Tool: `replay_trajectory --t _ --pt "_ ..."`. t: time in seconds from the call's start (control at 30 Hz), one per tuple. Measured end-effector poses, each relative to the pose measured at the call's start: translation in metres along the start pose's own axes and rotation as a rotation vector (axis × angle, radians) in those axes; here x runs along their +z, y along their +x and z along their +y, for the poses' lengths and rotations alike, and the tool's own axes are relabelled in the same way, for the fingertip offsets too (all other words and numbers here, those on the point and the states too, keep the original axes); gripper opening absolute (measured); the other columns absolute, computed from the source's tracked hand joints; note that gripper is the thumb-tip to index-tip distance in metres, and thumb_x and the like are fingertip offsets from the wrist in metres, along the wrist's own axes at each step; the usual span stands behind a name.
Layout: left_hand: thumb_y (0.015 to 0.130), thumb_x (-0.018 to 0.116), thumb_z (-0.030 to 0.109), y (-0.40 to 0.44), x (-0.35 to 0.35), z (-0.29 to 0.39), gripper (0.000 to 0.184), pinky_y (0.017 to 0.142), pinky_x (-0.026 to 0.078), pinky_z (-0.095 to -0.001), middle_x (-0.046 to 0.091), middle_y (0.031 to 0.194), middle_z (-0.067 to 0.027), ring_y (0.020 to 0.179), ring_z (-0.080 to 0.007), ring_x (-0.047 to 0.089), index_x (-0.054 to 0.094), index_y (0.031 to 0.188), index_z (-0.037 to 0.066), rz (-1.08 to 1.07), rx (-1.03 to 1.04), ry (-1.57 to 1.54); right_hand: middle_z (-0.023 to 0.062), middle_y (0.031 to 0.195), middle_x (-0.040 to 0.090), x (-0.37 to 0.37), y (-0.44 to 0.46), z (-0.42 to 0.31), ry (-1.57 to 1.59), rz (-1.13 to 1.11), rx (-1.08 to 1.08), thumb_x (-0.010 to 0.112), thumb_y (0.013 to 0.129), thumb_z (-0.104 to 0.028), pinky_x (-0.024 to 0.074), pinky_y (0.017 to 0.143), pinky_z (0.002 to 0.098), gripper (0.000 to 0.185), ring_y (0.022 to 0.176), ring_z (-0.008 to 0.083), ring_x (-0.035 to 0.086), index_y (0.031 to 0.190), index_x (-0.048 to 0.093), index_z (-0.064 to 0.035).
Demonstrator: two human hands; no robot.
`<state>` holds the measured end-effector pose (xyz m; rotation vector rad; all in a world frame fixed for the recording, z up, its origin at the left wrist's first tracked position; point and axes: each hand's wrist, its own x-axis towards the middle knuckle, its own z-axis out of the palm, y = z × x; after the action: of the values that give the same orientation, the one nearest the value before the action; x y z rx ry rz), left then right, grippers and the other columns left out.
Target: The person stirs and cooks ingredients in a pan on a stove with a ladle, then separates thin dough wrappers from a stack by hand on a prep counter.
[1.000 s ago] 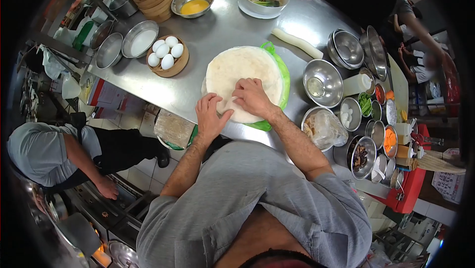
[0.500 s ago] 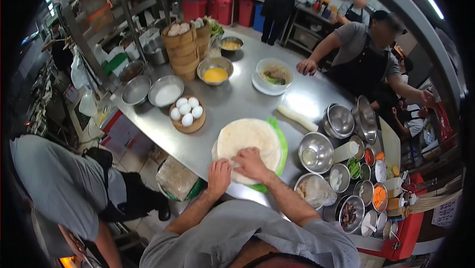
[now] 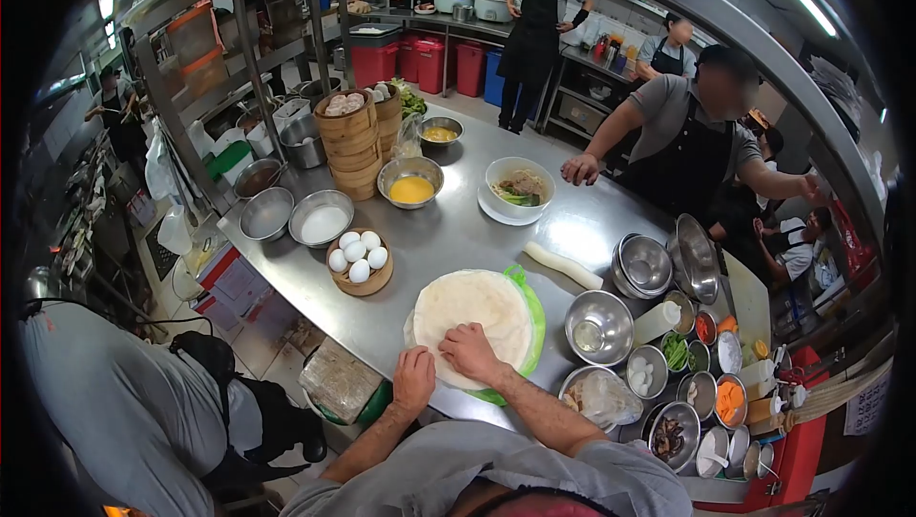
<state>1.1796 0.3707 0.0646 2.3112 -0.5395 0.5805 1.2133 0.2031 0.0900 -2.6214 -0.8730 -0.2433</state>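
A stack of thin, round, pale dough wrappers (image 3: 482, 302) lies on a bright green plastic sheet (image 3: 535, 324) on the steel table, close to my body. My left hand (image 3: 414, 377) is at the near left rim of the stack, its fingers bent over the edge and closed on the wrapper there. Just right of it, my right hand (image 3: 469, 352) rests on the near part of the top wrapper, fingers curled and drawn together at its edge. Both thumbs are mostly hidden, so how much dough they pinch is unclear.
Left stand a basket of white eggs (image 3: 359, 269), a bowl of beaten egg (image 3: 411, 190) and bamboo steamers (image 3: 347, 140). Beyond are a noodle bowl (image 3: 520, 189) and a white dough roll (image 3: 563, 265). Metal bowls (image 3: 599, 326) crowd the right. A co-worker (image 3: 692, 140) leans at the far side.
The head view has tilted up, showing more of the room. My hands stay at the wrapper stack's near edge, with little visible movement. The person at the lower left has shifted slightly.
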Motion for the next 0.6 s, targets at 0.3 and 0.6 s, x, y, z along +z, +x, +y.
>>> replay_trajectory --t 0.3,0.6 --pt "0.084 0.049 0.007 0.005 -0.002 -0.022 0.009 0.072 0.047 -0.0397 0.053 0.086 -0.0108 0.084 -0.0309 0.055 0.053 0.092 0.005 -0.165 -0.017 0.016 0.0013 0.074 0.056 0.003 0.017 -0.004 0.057 0.012 -0.037 0.066 0.075 -0.023 0.0371 0.073 0.0399 0.008 0.079 0.021 0.055 0.078 0.069 -0.0165" --pt "0.075 0.07 0.016 -0.005 0.038 -0.019 0.054 0.074 0.046 -0.036 0.051 0.099 -0.0178 0.086 -0.027 0.056 0.043 0.119 0.001 0.165 -0.597 -0.301 0.016 0.074 0.06 0.004 0.023 0.002 0.265 0.05 -0.063 0.061 0.077 -0.008 0.0458 0.066 0.0414 0.008 0.07 0.0336 0.058 0.081 0.064 -0.0009"
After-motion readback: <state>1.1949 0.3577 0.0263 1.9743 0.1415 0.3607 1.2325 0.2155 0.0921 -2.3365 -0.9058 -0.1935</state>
